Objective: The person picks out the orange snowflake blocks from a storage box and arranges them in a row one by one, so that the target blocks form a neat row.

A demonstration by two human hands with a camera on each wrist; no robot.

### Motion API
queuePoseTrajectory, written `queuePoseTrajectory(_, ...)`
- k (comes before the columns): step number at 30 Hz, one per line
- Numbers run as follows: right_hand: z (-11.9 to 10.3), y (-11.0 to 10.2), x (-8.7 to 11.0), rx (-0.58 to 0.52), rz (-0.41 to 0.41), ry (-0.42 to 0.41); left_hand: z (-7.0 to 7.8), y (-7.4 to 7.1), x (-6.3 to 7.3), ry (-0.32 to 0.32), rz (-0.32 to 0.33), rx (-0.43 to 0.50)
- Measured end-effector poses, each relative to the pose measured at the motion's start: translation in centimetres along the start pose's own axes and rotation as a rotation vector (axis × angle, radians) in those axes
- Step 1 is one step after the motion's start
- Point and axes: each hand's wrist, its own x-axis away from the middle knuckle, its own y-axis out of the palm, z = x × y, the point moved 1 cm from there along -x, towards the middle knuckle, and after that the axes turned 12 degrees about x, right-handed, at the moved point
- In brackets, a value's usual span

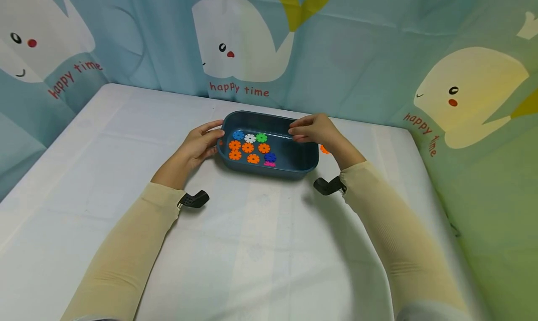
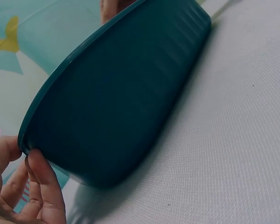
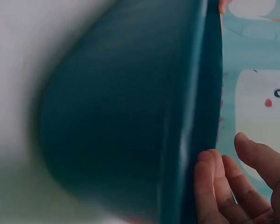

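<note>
A dark blue-green plastic basin (image 1: 292, 155) stands on the table, holding several toothed plastic snowflake discs (image 1: 248, 147) in orange, blue, white, green and pink, mostly in its left half. My left hand (image 1: 195, 146) grips the basin's left end; the left wrist view shows thumb and fingers pinching the rim (image 2: 22, 135). Over the basin's right end hangs my right hand (image 1: 317, 129), its fingers reaching inside the rim. Thumb and fingers are apart in the right wrist view, with nothing seen between them. Another orange disc (image 1: 324, 149) lies outside the basin, partly hidden by the right wrist.
White cloth covers the table (image 1: 252, 246). A whale-print curtain (image 1: 357, 54) hangs along the back and sides, close behind the basin. Black wrist-worn mounts (image 1: 196, 199) stick out from both sleeves, near the basin's front.
</note>
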Motion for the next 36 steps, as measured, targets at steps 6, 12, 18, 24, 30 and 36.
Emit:
queuePoseTrajectory(6,-0.5,2.1,-1.2,-0.017,-0.021,-0.015,0.0,0.0,0.0,-0.003,-0.005,0.006)
queuePoseTrajectory(12,-0.4,3.7,-2.0,-0.023,-0.044,-0.022,0.0,0.0,0.1,-0.003,-0.003,0.009)
queuePoseTrajectory(18,-0.3,4.9,-2.5,0.014,-0.046,-0.027,0.1,0.1,0.1,-0.003,0.001,0.000)
queuePoseTrajectory(24,-0.3,5.6,-2.8,0.032,-0.042,-0.024,0.1,0.1,0.1,-0.008,-0.001,0.007)
queuePoseTrajectory(30,-0.1,6.1,-3.2,0.056,-0.032,-0.020,0.0,0.1,0.1,-0.008,-0.002,0.015)
queuePoseTrajectory(36,-0.1,6.5,-3.4,0.133,0.012,0.003,0.1,0.0,0.0,-0.006,-0.003,0.009)
